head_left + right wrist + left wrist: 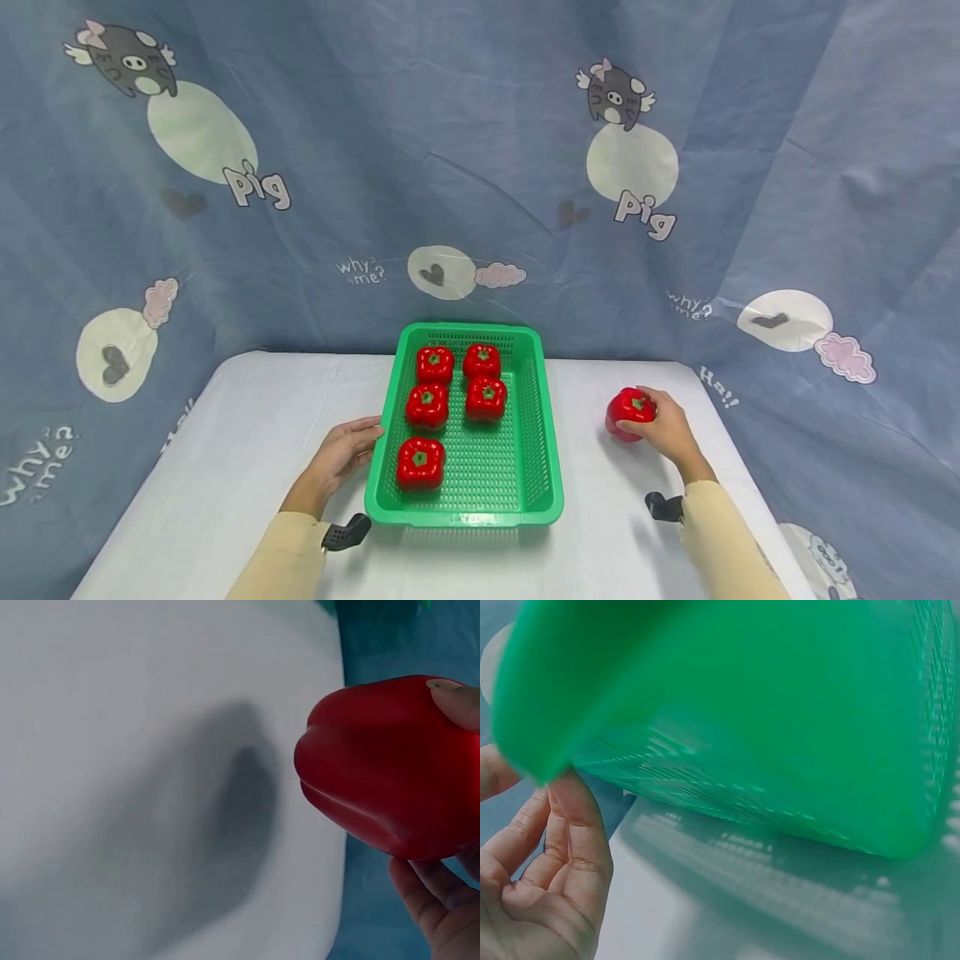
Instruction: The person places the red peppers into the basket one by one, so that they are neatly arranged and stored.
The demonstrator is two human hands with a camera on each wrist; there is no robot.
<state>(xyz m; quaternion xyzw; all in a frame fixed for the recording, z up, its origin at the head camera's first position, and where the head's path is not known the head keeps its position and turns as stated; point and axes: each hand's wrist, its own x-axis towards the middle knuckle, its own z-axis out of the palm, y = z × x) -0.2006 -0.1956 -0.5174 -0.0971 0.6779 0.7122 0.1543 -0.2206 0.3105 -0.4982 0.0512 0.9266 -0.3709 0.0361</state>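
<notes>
My right hand [669, 429] grips a red bell pepper [628, 410] with a green stem, over the right part of the table. The right wrist view shows the thumb on one side of the pepper [390, 772] and the fingers on the other, with a shadow on the cloth apart from it. To the left, my left hand [341, 454] touches the left rim of a green plastic basket [553, 467]. Its fingertips sit at the outer edge, partly behind the rim [551, 697] in the left wrist view. Several red bell peppers [421, 464] lie in the basket, mostly along its left side.
A white cloth covers the table [247, 433] under the basket. Behind it hangs a blue curtain [480, 167] printed with pigs and hearts, close to the table's back edge. Each wrist carries a black camera mount [347, 533].
</notes>
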